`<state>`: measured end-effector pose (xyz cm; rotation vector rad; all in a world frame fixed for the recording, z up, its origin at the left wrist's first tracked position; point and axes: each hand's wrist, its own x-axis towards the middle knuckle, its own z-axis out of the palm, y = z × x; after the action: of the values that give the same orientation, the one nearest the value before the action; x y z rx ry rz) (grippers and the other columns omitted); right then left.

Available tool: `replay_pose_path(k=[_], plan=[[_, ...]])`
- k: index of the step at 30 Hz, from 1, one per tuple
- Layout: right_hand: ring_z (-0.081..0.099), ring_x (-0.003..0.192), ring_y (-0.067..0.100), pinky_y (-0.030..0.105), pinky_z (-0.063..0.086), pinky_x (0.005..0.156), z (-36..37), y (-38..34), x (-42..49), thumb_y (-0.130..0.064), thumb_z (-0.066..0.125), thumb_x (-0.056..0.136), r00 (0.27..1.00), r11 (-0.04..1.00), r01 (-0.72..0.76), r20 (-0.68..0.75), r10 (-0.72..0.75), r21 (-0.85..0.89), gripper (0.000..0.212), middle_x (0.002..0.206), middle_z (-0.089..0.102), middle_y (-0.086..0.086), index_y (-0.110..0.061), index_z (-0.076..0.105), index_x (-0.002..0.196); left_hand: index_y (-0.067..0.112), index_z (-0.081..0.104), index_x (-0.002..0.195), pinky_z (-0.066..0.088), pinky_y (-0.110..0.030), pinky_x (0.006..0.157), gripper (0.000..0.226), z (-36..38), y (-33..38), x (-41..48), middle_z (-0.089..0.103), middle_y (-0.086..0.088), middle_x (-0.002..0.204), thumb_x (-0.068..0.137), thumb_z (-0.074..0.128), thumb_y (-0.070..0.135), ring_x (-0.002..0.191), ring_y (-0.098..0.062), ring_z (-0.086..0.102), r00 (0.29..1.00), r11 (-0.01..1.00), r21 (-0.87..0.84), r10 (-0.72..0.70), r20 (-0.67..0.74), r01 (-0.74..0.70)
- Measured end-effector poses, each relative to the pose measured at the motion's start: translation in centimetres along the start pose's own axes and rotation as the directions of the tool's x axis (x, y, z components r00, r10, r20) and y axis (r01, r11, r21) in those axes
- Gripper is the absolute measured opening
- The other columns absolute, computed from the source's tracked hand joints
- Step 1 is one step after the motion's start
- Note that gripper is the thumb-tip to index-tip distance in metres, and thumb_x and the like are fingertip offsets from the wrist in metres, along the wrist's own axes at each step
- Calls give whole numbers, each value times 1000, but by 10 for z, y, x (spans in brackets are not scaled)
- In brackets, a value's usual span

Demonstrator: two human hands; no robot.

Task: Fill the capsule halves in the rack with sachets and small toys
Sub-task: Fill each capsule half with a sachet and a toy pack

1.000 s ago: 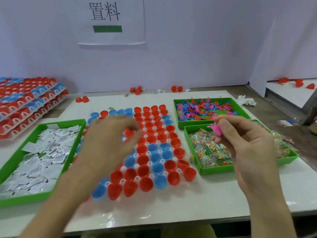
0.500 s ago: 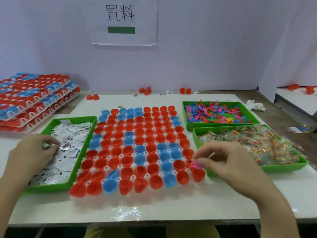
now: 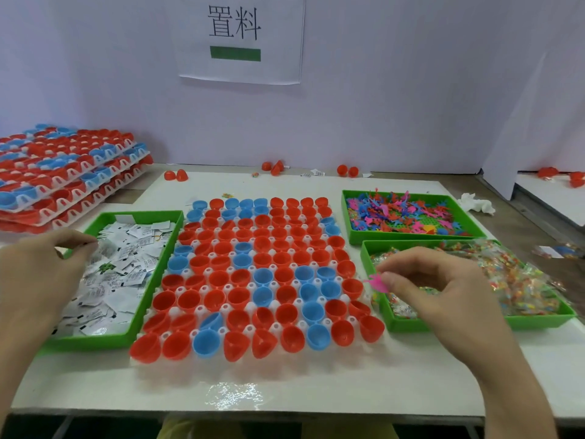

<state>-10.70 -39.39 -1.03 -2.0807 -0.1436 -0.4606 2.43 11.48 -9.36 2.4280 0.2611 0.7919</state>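
Bare bench [image 3: 285, 386] lies open before the rack [image 3: 200, 310]. Green trays [image 3: 95, 342] flank it left and right.

One head-worn camera looks forward and down — close over the glossy white table [image 3: 285, 394]. It faces a pale back wall [image 3: 380, 106]; no second view.

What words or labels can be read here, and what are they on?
"置料": white paper sign on the back wall, above its green bar.
Black print on the sachets in the left green tray: too small to read.
Paper scraps at the table far edge: blurred, unreadable.
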Motion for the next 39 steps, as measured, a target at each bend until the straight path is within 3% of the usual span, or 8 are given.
replay_pose_path(k=[3,5,10,16,21,28,35,39], plan=[[72,76,13,28,58,72,0,0,0,-10,80,79,999,998,-7,-38,9,65,22,81,76,-6,-32,77,81,23,66,105,53,-51,89,14,2,27,-1,66,7,88,94,64,31,78,-19,61,999,988,-150,-29,-24,25],[73,74,15,28,59,72,1,-5,-1,-18,81,75,998,988,0,-69,11,152,16,81,76,-2,-30,77,84,17,65,108,50,-53,95,14,-5,60,-8,70,-5,103,95,63,23,82,-11,60,998,959,-275,-59,34,66],[73,71,14,17,57,67,18,-27,-1,-27,79,66,996,925,57,-88,-25,376,20,79,76,1,-29,79,86,34,73,95,58,-16,66,22,-47,199,-85,76,9,91,74,75,37,69,-8,73,994,825,-565,62,85,-3],[71,68,16,18,56,64,41,-52,-9,-26,81,65,990,873,139,-68,-121,468,18,76,75,2,-25,79,83,27,78,79,54,-15,55,18,-20,281,-149,74,2,69,73,80,9,56,-14,71,982,565,-821,97,163,81],[71,76,15,21,57,71,48,-58,-10,-27,78,69,984,901,168,-116,-132,399,15,79,75,-1,-28,77,83,28,79,75,51,-14,56,13,-12,290,-160,73,-2,66,63,77,30,59,-9,68,966,429,-876,27,256,220],[73,80,15,20,57,72,60,-58,-9,-25,79,68,986,877,161,-119,-119,453,13,79,75,-2,-23,75,81,32,79,75,53,-15,61,15,-17,285,-170,75,1,72,61,77,37,67,-8,69,940,461,-849,83,331,258],[73,75,17,17,55,69,66,-57,-7,-23,82,69,968,804,204,-240,-79,559,13,74,73,1,-20,72,78,30,80,75,52,-14,60,21,-14,280,-168,75,1,72,73,80,9,67,-8,69,929,516,-828,149,339,220],[73,77,17,19,57,73,65,-50,-5,-31,84,67,960,753,180,-279,6,633,18,76,73,-2,-22,74,79,33,80,78,53,-14,61,16,-23,268,-162,76,1,75,63,78,27,70,-8,71,943,543,-812,100,319,217]])
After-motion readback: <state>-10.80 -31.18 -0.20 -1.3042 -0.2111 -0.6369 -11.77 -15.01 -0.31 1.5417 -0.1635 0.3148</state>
